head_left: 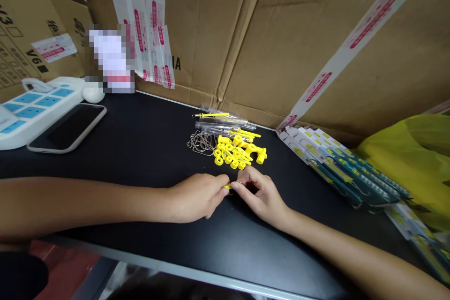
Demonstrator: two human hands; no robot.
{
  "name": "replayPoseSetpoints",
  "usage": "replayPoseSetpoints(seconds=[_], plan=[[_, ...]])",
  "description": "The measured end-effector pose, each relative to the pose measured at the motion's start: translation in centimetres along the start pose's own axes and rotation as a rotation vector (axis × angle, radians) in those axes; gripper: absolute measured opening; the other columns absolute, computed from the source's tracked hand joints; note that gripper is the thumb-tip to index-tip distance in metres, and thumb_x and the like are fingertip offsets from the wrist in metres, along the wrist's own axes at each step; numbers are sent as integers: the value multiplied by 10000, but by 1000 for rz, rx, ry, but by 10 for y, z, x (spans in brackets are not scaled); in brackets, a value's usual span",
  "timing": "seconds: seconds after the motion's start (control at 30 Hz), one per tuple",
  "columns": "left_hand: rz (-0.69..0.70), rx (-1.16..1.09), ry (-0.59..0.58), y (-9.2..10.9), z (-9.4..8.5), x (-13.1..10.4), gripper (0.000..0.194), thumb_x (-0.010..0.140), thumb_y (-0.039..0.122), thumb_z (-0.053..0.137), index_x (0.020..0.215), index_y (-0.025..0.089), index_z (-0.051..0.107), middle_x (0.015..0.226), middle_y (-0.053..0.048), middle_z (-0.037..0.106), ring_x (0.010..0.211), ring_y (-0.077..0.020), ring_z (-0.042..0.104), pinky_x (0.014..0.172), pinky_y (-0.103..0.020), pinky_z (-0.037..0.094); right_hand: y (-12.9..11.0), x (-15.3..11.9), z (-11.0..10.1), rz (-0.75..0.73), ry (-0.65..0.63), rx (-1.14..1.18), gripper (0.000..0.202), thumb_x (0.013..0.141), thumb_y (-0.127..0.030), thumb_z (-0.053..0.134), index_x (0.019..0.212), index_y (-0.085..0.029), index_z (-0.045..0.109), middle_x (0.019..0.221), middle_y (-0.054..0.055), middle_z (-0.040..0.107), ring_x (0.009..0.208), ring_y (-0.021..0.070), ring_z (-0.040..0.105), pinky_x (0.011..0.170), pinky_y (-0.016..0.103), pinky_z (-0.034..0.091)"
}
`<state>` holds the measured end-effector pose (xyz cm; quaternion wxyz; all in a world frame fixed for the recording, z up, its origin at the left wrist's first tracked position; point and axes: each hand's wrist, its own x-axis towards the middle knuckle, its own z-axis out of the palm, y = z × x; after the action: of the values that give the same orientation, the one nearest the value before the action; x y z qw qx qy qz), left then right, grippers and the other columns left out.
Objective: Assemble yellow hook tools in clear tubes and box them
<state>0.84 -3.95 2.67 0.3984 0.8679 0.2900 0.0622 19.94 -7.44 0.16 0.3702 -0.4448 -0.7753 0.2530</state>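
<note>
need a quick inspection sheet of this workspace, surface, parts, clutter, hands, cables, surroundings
Surface: black tabletop with light edging
Job's things: yellow plastic parts heaped beside bent metal wires; clear tubes behind
Clutter: phone beside white power strip, at left
Grip: left hand pinches small yellow piece; right hand has fingertips close to it, hold unclear
Cables: nothing seen clearly
Surroundings: taped cardboard behind; packaged items and yellow bag at right

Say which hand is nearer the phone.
Left. The left hand is to the right of the phone and closer to the wearer; the right hand is farther right, beyond the left.
</note>
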Motion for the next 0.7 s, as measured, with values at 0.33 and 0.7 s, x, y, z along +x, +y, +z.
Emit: replayPoseSetpoints(seconds=[0.33, 0.7], plan=[[-116, -317, -142, 1, -2, 2, 231, 948, 342, 257, 786, 207, 349, 516, 81, 491, 343, -65, 383, 371, -169, 328, 1, -1, 1, -14, 15, -21, 199, 889, -248, 523, 711, -210, 443, 634, -9, 564, 558, 110, 520, 519, 240, 405], [-121, -487, -261, -3, -7, 8, 164, 951, 291, 244, 894, 200, 368, 523, 82, 510, 290, -60, 327, 281, -142, 285, 1, -1, 1, 20, 30, -2, 214, 887, -288, 525, 703, -215, 443, 629, -5, 550, 562, 123, 516, 521, 257, 408]])
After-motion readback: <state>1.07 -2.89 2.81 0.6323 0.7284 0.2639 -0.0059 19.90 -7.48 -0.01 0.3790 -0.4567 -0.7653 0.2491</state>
